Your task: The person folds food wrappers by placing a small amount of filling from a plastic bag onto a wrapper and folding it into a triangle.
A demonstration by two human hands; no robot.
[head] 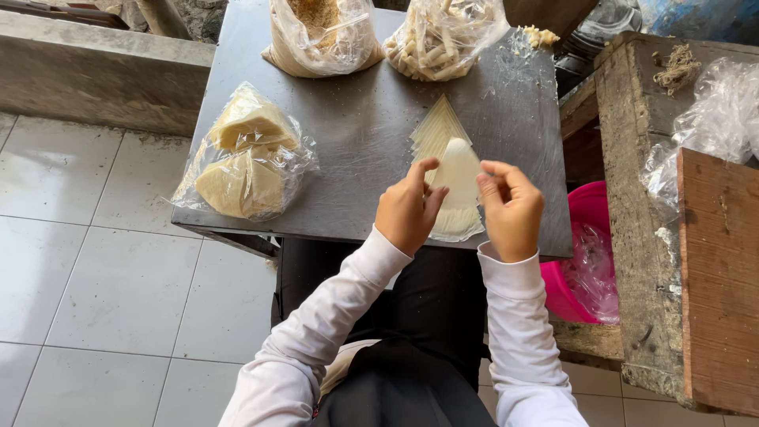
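Observation:
My left hand (407,212) and my right hand (512,209) together pinch a pale, thin triangular wrapper sheet (457,170), lifted just above a stack of the same triangular sheets (436,126) lying on the dark metal table (356,126). The left thumb and fingers grip the sheet's left edge, the right fingers its right edge. Both arms wear white sleeves.
A clear bag with stacked yellowish triangular sheets (247,158) lies at the table's left. Two plastic bags stand at the far edge: one with crumbly filling (320,35), one with rolled sticks (439,39). A pink bucket (589,253) sits right of the table, beside a wooden bench (672,198).

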